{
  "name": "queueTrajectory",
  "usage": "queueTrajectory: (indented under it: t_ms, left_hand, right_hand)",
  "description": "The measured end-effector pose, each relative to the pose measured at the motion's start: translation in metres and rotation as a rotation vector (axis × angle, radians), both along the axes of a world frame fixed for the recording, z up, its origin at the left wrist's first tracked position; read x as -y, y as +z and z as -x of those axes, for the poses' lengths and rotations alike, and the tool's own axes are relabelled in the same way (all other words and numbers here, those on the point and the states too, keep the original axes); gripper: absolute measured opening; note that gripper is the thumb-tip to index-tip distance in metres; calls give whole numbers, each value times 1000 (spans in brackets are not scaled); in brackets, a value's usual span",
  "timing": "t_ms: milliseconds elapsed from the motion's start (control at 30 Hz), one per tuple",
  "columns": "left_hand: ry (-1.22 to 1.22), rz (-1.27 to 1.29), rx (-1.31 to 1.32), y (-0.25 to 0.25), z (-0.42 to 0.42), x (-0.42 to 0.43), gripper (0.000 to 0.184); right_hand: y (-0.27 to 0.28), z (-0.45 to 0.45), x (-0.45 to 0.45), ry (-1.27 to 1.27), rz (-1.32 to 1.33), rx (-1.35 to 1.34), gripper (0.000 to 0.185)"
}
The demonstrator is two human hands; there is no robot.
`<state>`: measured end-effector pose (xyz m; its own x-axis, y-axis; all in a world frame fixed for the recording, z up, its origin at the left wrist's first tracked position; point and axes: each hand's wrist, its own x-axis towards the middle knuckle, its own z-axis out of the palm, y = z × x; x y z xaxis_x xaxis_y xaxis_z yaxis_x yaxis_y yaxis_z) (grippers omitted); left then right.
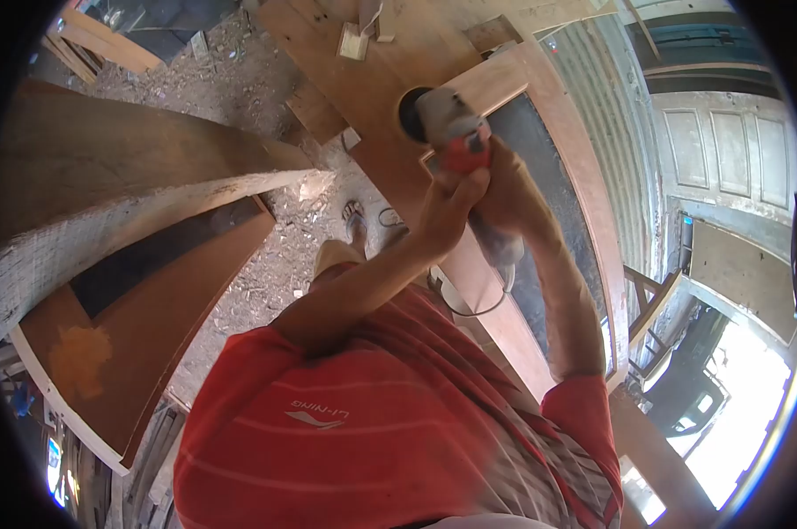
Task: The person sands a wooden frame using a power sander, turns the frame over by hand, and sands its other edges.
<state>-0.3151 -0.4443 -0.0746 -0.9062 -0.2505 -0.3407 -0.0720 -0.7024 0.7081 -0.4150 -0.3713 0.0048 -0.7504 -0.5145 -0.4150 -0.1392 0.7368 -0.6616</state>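
Both my hands are on an angle grinder (447,115) with a grey head and a red section, its round dark disc (411,115) facing the brown wooden panel (372,79). Whether the disc touches the wood I cannot tell. My left hand (449,207) is closed around the near side of the red part. My right hand (508,189) wraps the body from the right. Below the hands, the grinder's rear end shows, and a thin cord (478,313) loops from it. Under the tool lies a framed door (552,167) with a dark inset.
A thick timber beam (134,167) spans the left, above a brown panel (151,344) with a dark rectangle. The floor (231,291) is littered with chips. A small wood block (352,42) sits on the work surface. Corrugated metal (605,106) and a pale door (724,150) stand at right.
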Motion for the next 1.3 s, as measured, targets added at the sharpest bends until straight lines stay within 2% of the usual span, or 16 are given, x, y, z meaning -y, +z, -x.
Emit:
queueTrajectory:
  t_ms: [67, 167, 300, 400, 500, 600, 667, 833, 900, 933, 967, 1033, 1300]
  left_hand:
    - [17, -102, -19, 2, 27, 0, 33]
    - [72, -153, -107, 3, 22, -13, 31]
    - [15, -245, -103, 10, 0, -19, 28]
    - [-14, -154, -125, -3, 36, -19, 28]
    - [-65, -165, -149, 7, 90, -19, 33]
    - [-279, -233, -151, 0, 135, -5, 41]
    - [-317, -241, -167, -1, 159, 1, 40]
    - [-577, -213, -91, 12, 194, 14, 43]
    - [-673, -183, 36, 0, 200, -2, 45]
    - [-735, -169, 52, 4, 200, -11, 46]
    - [-801, -150, 65, 7, 200, -19, 46]
    - [-935, -172, 90, 4, 198, -43, 49]
    - [-1261, -203, -8, 8, 174, -159, 58]
  right_hand:
    - [5, 18, 2, -128, 56, 67, 65]
    - [7, 12, -7, 18, 73, -55, 64]
    - [5, -4, -21, 37, -42, -80, 60]
    - [2, 19, -27, -37, 35, -96, 53]
    - [-5, 62, -33, -103, 103, -73, 48]
    - [-17, 100, -33, -204, 143, -156, 43]
    - [-21, 120, -29, -241, 90, -220, 41]
    - [-23, 132, -34, -467, 49, -168, 40]
    - [-36, 126, -53, -570, 73, -131, 39]
    - [-7, 112, -56, -658, 100, -104, 37]
    - [-18, 109, -72, -707, 67, -100, 36]
    - [-29, 97, -100, -764, 26, -102, 47]
    - [-29, 35, -208, -1120, 14, -134, 45]
